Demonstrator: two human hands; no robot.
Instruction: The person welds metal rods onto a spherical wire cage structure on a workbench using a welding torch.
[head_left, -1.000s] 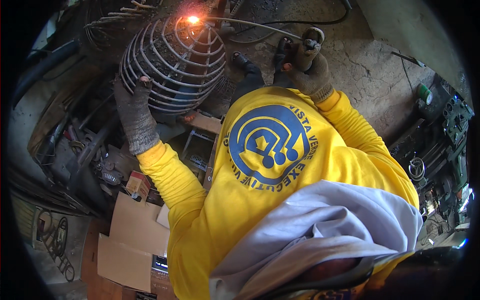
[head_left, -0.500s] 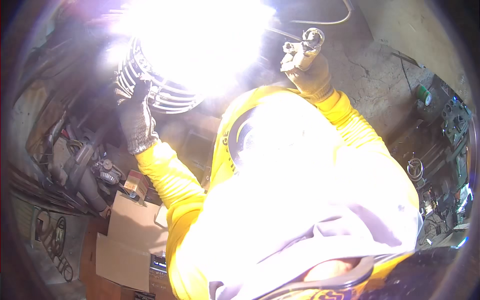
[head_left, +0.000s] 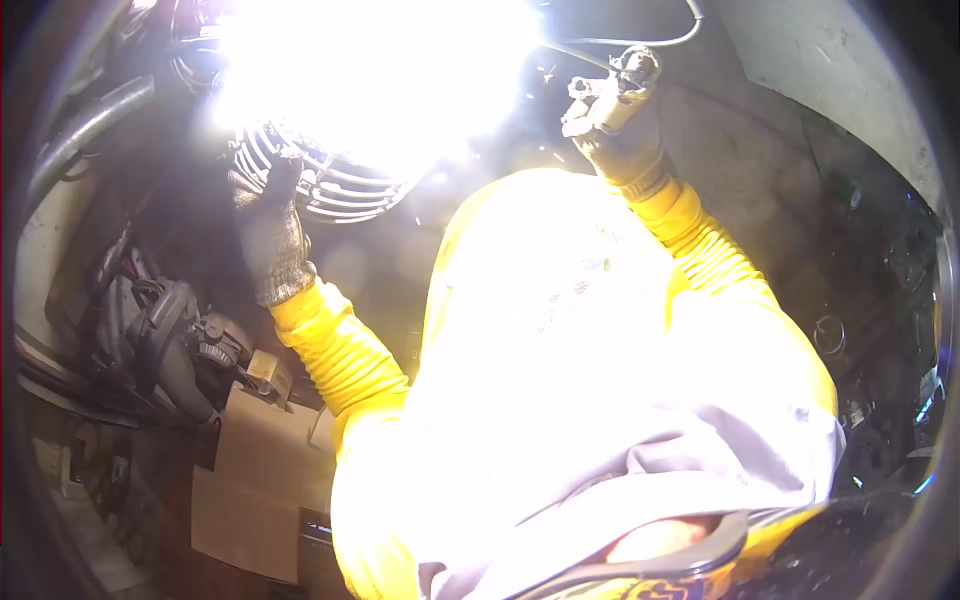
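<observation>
A white welding glare (head_left: 380, 70) washes out the top middle, and sparks fly at its lower right. Below it shows part of a round metal grille (head_left: 345, 195) with curved concentric bars; the rest is lost in the light. My left hand (head_left: 268, 215), in a knitted work glove, grips the grille's left edge, thumb over the bars. To the right of the glare, my gloved right hand (head_left: 618, 125) is closed with fingers curled around a thin metal rod (head_left: 580, 57). This rod runs leftward into the glare. Any holder inside the fist cannot be made out.
A pale curved wire or cable (head_left: 690, 30) bends above my right hand. Cardboard boxes (head_left: 255, 450) stand at lower left, beside a pile of metal parts (head_left: 160, 330). A pipe (head_left: 95, 130) slants at upper left. Dark clutter (head_left: 890, 390) lies at far right.
The surroundings have darkened around the glare, and sparks now show. My right hand has shifted slightly up and right with the rod. My left hand stays on the grille.
</observation>
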